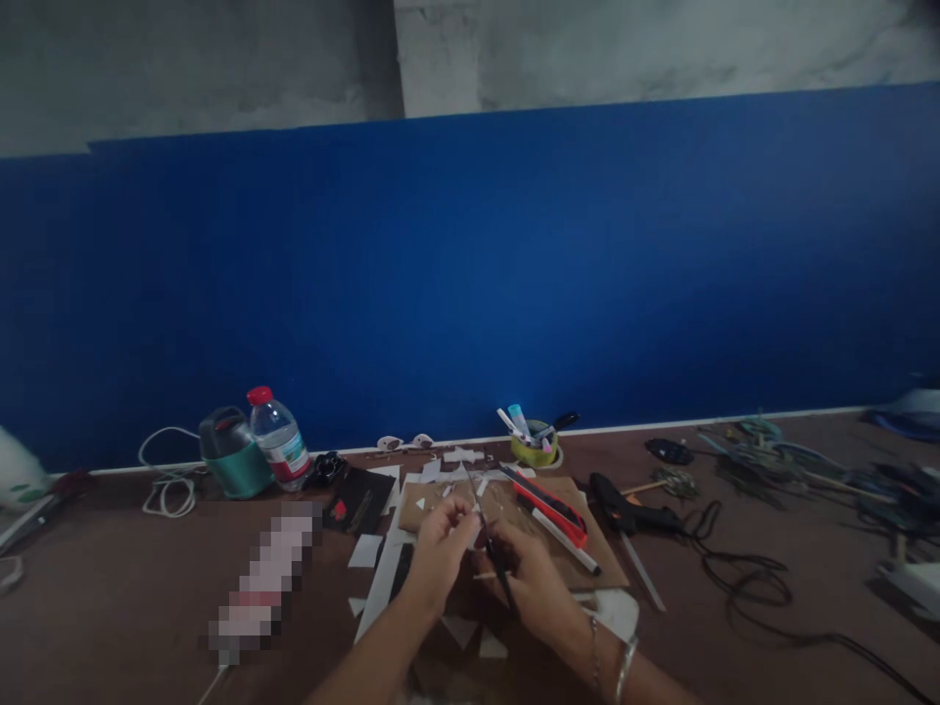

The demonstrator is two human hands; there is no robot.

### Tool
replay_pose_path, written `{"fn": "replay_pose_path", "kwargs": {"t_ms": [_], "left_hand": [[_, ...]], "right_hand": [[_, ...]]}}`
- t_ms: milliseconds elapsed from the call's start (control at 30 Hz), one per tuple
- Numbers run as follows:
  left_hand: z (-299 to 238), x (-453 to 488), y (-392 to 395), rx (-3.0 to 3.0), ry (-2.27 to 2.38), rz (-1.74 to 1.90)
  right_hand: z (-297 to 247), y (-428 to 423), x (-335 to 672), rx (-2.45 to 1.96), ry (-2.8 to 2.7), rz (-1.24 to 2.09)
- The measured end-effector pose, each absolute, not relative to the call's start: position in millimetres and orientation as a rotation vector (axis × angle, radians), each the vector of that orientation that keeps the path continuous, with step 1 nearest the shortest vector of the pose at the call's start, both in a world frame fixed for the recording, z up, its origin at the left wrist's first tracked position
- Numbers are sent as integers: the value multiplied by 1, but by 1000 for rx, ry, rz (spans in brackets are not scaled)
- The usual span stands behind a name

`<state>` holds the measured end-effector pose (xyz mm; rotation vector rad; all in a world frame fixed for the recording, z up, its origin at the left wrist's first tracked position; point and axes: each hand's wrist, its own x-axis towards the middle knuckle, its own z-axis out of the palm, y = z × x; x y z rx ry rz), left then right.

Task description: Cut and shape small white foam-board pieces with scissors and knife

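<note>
Presumably for control, the right hand [533,580] grips scissors [502,576], tips far, while the left hand [442,550] pinches closed, contents unclear.

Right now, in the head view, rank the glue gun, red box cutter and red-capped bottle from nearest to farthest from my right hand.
From your right hand:
1. Red box cutter, just beyond it on the brown sheet.
2. Black glue gun, farther to the right.
3. Red-capped bottle, across to the left.

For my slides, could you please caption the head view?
Right hand holding a slim dark tool, left hand close by, amid white scraps and brown cardboard.
</note>
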<state>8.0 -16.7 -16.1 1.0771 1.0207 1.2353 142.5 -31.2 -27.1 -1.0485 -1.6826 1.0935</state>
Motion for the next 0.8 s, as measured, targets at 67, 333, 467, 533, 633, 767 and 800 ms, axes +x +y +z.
{"fn": "replay_pose_path", "kwargs": {"t_ms": [67, 333, 467, 533, 633, 767, 800], "left_hand": [[-14, 6, -15, 1077, 981, 1220], [-6, 3, -14, 1034, 1004, 1229], [-6, 4, -14, 1027, 1007, 1250], [-8, 4, -13, 1037, 989, 1246], [-10, 3, -12, 1056, 991, 1258], [-11, 1, -11, 1073, 1018, 1288], [-11, 1, -11, 1078, 1016, 1289]], "right_hand": [[-25, -32, 142, -1031, -1683, 1107], [-24, -32, 143, -1011, -1638, 1169], [-26, -30, 142, -1043, -1653, 1133], [-26, -30, 143, -1041, -1656, 1132], [-26, -30, 143, -1041, -1651, 1137], [-25, -31, 143, -1052, -1655, 1145], [-25, -31, 143, -1050, -1654, 1152]]}}
